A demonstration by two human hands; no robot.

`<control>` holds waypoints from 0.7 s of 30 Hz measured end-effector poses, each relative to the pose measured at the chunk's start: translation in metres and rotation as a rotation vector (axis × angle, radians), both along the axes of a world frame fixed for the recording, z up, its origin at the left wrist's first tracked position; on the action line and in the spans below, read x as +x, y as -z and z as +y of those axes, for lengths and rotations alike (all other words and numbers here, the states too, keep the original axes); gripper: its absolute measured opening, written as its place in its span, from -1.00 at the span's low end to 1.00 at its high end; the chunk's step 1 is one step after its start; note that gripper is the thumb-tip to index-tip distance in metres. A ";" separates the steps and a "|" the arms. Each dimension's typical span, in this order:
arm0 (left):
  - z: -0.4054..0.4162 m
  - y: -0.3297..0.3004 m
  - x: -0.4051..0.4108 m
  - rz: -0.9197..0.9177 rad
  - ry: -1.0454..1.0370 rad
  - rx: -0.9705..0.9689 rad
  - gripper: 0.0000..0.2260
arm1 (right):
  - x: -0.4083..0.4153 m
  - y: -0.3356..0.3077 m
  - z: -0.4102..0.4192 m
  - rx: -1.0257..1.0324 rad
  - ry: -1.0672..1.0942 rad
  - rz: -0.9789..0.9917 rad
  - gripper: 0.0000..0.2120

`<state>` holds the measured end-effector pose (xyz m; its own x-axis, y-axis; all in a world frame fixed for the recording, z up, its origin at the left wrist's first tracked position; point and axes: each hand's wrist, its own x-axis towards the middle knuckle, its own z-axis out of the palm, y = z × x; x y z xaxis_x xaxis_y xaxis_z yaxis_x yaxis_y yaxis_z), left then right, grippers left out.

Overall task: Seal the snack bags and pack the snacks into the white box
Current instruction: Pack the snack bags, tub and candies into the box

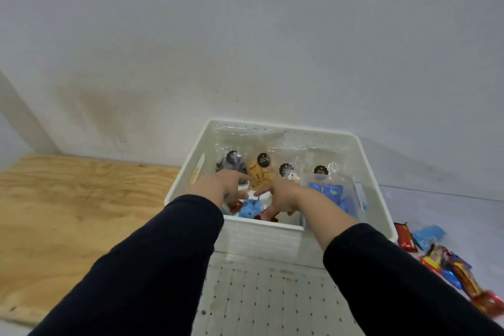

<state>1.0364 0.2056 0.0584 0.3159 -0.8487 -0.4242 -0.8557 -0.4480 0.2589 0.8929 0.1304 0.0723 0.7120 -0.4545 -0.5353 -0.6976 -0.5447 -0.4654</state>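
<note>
Hands reach together into the white box (376,199), over its near left corner. The left hand (226,188) hangs above red and blue wrappers (249,207) on the box floor, fingers curled downward; whether it grips one I cannot tell. The right hand (281,199) has its fingers curled down among the same wrappers, seemingly pinching a red one, though the grasp is hidden. Four clear snack bags (260,172) stand upright in a row along the far wall, just beyond both hands. More loose snacks (447,262) lie on the tabletop (436,204) outside, right of the box, nearer the right hand, which is probably best placed to fetch them next.
</note>
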 end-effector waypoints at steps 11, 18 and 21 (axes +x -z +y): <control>-0.001 -0.047 -0.038 -0.069 0.024 -0.067 -0.50 | -0.042 -0.040 0.001 -0.211 0.056 -0.200 -0.55; -0.010 -0.088 -0.134 -0.158 0.059 -0.144 -0.58 | -0.145 -0.084 -0.005 -0.431 0.058 -0.238 -0.63; -0.013 -0.090 -0.188 -0.154 0.080 -0.183 -0.59 | -0.204 -0.087 -0.004 -0.447 0.086 -0.193 -0.62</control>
